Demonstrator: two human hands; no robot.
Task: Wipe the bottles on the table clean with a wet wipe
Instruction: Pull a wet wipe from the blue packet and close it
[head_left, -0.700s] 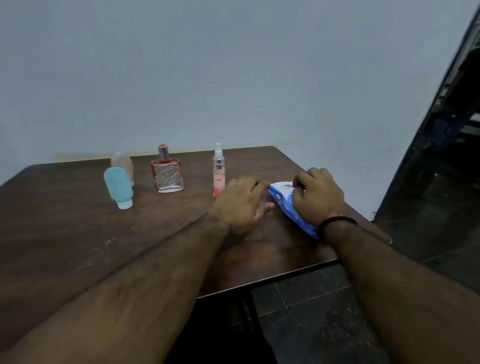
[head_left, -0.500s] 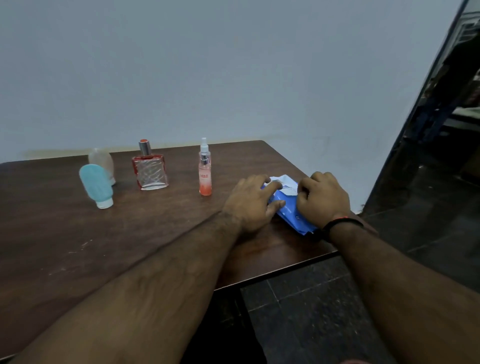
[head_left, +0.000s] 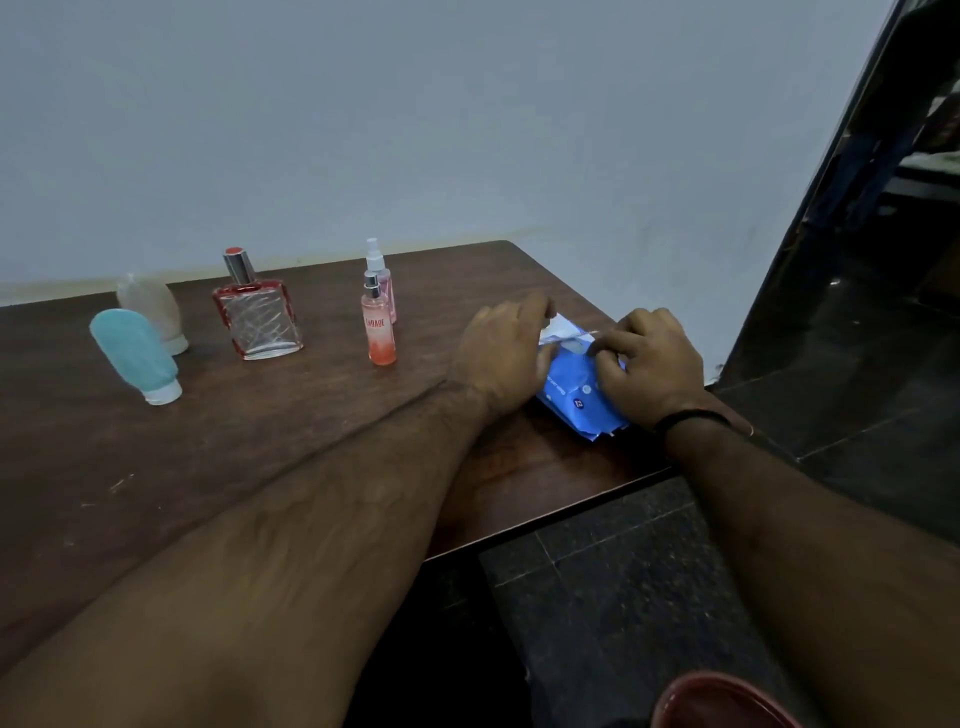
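Observation:
A blue wet wipe pack (head_left: 574, 397) lies near the table's right edge. My left hand (head_left: 501, 353) grips its left end, fingers curled over the top. My right hand (head_left: 649, 361) rests on the pack and pinches the white flap (head_left: 563, 332), which is lifted at the far end. To the left stand a teal squeeze bottle (head_left: 134, 353), a whitish bottle (head_left: 150, 304) behind it, a red-edged glass perfume bottle (head_left: 258, 317), an orange spray bottle (head_left: 377, 332) and a pink spray bottle (head_left: 386, 286) just behind that.
The dark wooden table (head_left: 260, 431) meets a pale wall at the back. Its right corner and front edge are close to my hands. Dark tiled floor (head_left: 623, 571) lies below, and a dark doorway opens at right.
My left hand has closed in on the pack's left end. The white flap stands higher than before, with my right fingers now pinching it.

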